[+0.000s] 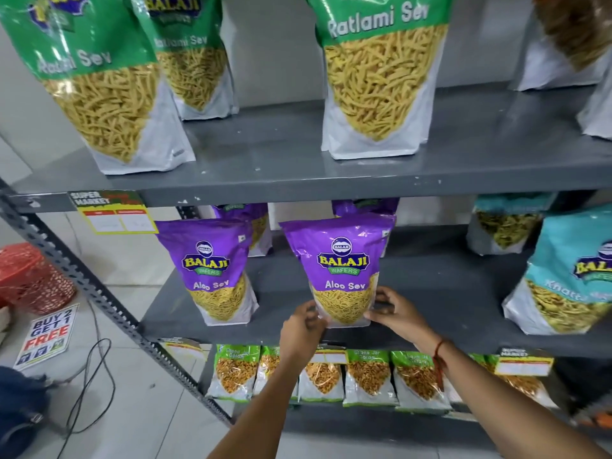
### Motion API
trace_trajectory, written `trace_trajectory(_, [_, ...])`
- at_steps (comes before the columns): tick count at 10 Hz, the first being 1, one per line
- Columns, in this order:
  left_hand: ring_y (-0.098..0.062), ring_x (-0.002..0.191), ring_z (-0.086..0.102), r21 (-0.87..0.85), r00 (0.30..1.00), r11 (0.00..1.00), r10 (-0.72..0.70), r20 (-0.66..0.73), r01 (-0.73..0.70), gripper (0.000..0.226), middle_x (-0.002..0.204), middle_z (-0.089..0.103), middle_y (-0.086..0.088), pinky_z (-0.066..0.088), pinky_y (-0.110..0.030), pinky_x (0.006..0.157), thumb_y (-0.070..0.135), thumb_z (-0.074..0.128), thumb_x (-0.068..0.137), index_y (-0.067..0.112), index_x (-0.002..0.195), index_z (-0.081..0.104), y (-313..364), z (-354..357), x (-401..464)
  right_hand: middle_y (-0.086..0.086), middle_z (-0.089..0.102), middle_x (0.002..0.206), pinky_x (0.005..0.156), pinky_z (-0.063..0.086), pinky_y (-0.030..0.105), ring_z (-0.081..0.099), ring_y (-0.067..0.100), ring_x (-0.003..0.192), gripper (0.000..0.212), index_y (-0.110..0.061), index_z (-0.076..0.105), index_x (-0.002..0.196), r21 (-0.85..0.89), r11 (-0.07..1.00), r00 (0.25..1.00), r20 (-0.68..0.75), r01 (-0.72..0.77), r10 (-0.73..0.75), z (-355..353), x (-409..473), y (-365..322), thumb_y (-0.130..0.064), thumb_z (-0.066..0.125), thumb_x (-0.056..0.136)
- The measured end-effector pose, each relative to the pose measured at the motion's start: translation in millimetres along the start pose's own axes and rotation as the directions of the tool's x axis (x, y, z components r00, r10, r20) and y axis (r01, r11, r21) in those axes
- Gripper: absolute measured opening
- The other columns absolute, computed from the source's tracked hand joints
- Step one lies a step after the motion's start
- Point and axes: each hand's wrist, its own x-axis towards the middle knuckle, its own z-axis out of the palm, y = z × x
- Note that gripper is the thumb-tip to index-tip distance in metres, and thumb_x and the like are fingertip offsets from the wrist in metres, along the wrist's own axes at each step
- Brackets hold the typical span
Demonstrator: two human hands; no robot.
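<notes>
Clamped from both sides on the purple packet (342, 260), by the left hand (303, 327) at its lower left corner and by the right hand (392, 313) at its lower right, with fingers curled round the edges. Held upright near the front edge of the middle shelf (447, 293), seemingly resting on it, long axis vertical, label facing outward. Placed straight ahead of and above both grips, about equally near to each. Probably best moved with an even push or lift from both corners, to keep so tall a packet from tipping. Farther toward the left end of the middle shelf, well apart, a second purple packet (212, 270); toward its right end, teal packets (569, 276)
</notes>
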Motion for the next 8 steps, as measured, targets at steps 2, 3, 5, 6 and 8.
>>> trace_trajectory(2, [-0.003,0.086,0.071,-0.005,0.998,1.000,0.031,0.063,-0.031,0.038,0.095,0.077,0.012,0.060,-0.036,0.081,0.046,0.071,0.076,0.036,0.112,0.062,11.4,30.5,6.1,-0.004,0.067,0.112,0.088,0.052,0.029,0.066,0.008,0.093,0.051,-0.022,0.055,0.117,-0.028,1.000,0.996,-0.086,-0.007,0.005,-31.9,-16.4,13.7,-0.016,0.078,0.072])
trace_trajectory(3, [-0.005,0.088,0.072,-0.018,0.997,0.999,0.048,0.064,-0.047,0.039,0.098,0.077,0.009,0.059,-0.036,0.083,0.045,0.072,0.078,0.033,0.113,0.063,15.7,36.7,8.5,-0.013,0.065,0.108,0.088,0.050,0.030,0.065,0.006,0.091,0.049,-0.027,0.053,0.114,-0.013,1.000,0.995,-0.094,-0.011,0.010,-37.3,-21.6,13.1,-0.017,0.078,0.073])
trace_trajectory(5, [-0.009,0.094,0.071,-0.027,0.996,0.999,0.026,0.083,-0.024,0.043,0.108,0.075,0.005,0.059,-0.038,0.086,0.039,0.071,0.082,0.028,0.122,0.059,20.4,38.3,7.9,-0.013,0.063,0.111,0.088,0.050,0.028,0.065,0.005,0.095,0.050,-0.029,0.051,0.115,0.020,1.000,0.997,-0.079,-0.020,0.021,-37.4,-25.2,7.9,-0.016,0.076,0.074])
trace_trajectory(6, [-0.013,0.097,0.071,-0.037,0.996,0.999,0.016,0.089,-0.013,0.049,0.112,0.075,0.003,0.059,-0.040,0.087,0.040,0.071,0.083,0.028,0.128,0.054,24.9,35.4,3.0,-0.009,0.060,0.120,0.093,0.051,0.030,0.062,0.005,0.104,0.061,-0.024,0.045,0.126,0.078,0.996,0.999,-0.032,-0.041,0.044,-35.5,-29.9,5.3,-0.013,0.076,0.075])
trace_trajectory(8, [-0.018,0.106,0.068,-0.040,0.999,0.998,0.038,-0.007,-0.038,0.060,0.120,0.070,0.001,0.056,-0.041,0.089,0.037,0.070,0.084,0.023,0.137,0.048,29.9,25.6,-15.4,-0.003,0.043,0.139,0.105,0.044,0.046,0.047,0.019,0.125,0.084,-0.027,0.031,0.143,0.068,0.996,0.990,-0.124,-0.062,0.070,-22.7,-58.6,9.7,-0.022,0.078,0.073])
